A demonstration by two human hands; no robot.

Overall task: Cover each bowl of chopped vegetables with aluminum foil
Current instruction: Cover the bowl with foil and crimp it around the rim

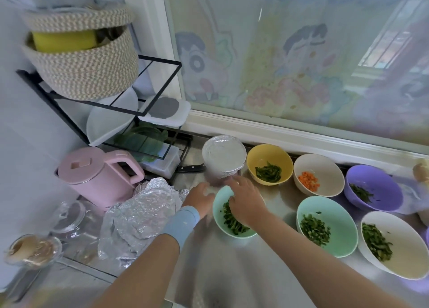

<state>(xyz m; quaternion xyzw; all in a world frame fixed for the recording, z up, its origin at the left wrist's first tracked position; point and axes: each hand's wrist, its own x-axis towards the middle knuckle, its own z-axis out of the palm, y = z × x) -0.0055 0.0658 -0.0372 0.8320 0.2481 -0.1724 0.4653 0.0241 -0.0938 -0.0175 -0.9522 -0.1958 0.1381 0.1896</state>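
One mint bowl (218,211), mouth up | right hand (244,201) loose on rim | left hand (201,197) grip unclear

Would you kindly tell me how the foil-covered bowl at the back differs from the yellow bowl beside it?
The foil-covered bowl is wrapped shut over its rim; the yellow bowl is open. The foil-covered bowl hides its contents, while the yellow bowl shows chopped green vegetables. The foil-covered bowl ends the back row on the left; the yellow bowl sits inside that row. Both stand on the steel counter.
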